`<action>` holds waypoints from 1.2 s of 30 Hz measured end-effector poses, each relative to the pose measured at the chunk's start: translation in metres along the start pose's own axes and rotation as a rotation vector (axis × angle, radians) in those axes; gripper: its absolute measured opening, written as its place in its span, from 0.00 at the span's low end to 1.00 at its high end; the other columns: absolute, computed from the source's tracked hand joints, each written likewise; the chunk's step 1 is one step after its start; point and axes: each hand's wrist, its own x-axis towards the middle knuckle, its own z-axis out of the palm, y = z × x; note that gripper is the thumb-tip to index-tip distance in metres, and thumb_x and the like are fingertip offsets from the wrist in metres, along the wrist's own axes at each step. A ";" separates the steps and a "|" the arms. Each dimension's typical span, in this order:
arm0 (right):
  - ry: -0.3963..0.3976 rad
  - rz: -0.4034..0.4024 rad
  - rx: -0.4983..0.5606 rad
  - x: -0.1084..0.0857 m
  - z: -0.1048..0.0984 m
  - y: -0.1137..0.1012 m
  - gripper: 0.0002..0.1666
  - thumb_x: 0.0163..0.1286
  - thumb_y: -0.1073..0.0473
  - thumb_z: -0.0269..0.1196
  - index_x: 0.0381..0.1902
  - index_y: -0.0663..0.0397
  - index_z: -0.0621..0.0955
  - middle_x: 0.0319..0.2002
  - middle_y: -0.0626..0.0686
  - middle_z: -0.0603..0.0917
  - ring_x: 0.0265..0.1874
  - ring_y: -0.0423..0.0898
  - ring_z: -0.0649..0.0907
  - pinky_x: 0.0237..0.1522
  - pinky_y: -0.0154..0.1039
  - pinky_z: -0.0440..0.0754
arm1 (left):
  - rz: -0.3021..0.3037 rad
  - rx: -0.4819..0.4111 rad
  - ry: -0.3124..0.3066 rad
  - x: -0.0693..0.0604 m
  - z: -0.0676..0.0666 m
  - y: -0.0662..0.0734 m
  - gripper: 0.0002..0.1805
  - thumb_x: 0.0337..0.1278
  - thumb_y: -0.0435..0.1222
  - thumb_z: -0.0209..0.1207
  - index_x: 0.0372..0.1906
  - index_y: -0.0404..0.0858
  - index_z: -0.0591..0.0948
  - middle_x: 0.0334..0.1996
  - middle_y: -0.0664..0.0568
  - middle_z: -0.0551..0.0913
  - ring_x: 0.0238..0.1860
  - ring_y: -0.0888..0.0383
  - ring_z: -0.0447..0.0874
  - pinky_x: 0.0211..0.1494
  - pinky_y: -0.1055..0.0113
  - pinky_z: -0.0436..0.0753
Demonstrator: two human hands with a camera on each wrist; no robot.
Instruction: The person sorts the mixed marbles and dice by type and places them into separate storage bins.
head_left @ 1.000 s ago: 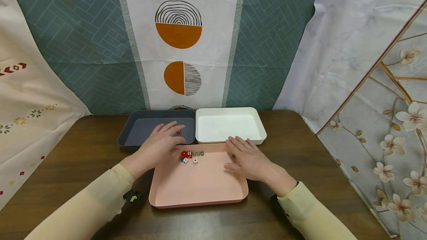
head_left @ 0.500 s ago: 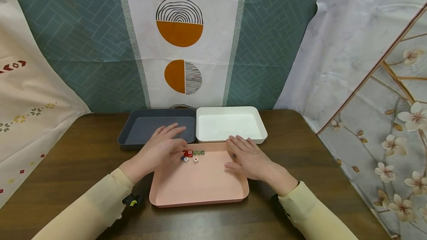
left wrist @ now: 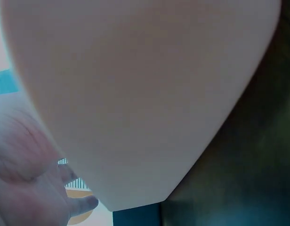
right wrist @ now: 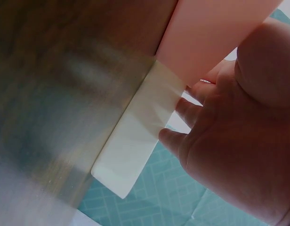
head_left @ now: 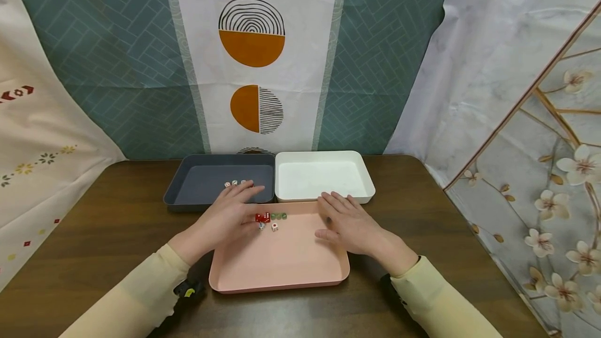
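Observation:
In the head view my left hand reaches over the left far corner of the pink tray, its fingers extended toward the dark tray. Nothing shows in its grasp, though its underside is hidden. Beside its thumb, red dice lie in the pink tray with several small green pieces, a white die and a small blue-and-white piece. White dice sit in the dark tray just past the fingers. My right hand rests flat across the pink tray's right side, fingertips by the white tray.
The dark and white trays stand side by side behind the pink one on a brown wooden table. A patterned curtain hangs behind. The wrist views mostly show tray undersides, the left tray wall and the right one.
My left hand has shifted slightly, and white dice in the dark tray have come into view past its fingers. A red die seen there a second ago is now mostly covered. My right hand stays put.

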 end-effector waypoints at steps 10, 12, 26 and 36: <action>0.001 -0.003 -0.007 0.000 0.001 0.000 0.51 0.84 0.35 0.62 0.89 0.57 0.60 0.88 0.59 0.58 0.88 0.61 0.56 0.85 0.65 0.49 | 0.022 0.009 0.000 -0.002 0.006 0.005 0.17 0.54 0.37 0.85 0.48 0.50 0.94 0.75 0.40 0.78 0.81 0.30 0.66 0.74 0.24 0.68; -0.003 -0.001 -0.005 0.000 0.001 0.000 0.51 0.84 0.35 0.62 0.89 0.57 0.60 0.88 0.59 0.58 0.88 0.61 0.55 0.85 0.65 0.49 | 0.027 0.010 0.002 -0.003 0.007 0.004 0.16 0.54 0.37 0.85 0.47 0.50 0.94 0.75 0.40 0.78 0.80 0.30 0.67 0.74 0.24 0.68; -0.003 -0.003 -0.012 0.000 0.000 0.000 0.51 0.84 0.35 0.62 0.89 0.58 0.60 0.88 0.59 0.58 0.88 0.60 0.55 0.85 0.65 0.49 | 0.031 0.021 0.001 -0.007 0.016 -0.001 0.15 0.55 0.38 0.84 0.47 0.51 0.94 0.75 0.41 0.78 0.81 0.31 0.65 0.75 0.25 0.68; -0.002 0.000 -0.015 0.000 0.000 0.001 0.51 0.84 0.35 0.62 0.89 0.57 0.60 0.88 0.59 0.58 0.88 0.60 0.55 0.85 0.65 0.49 | 0.039 0.034 0.010 -0.007 0.019 -0.001 0.14 0.54 0.37 0.85 0.43 0.51 0.93 0.75 0.41 0.79 0.81 0.31 0.66 0.75 0.25 0.68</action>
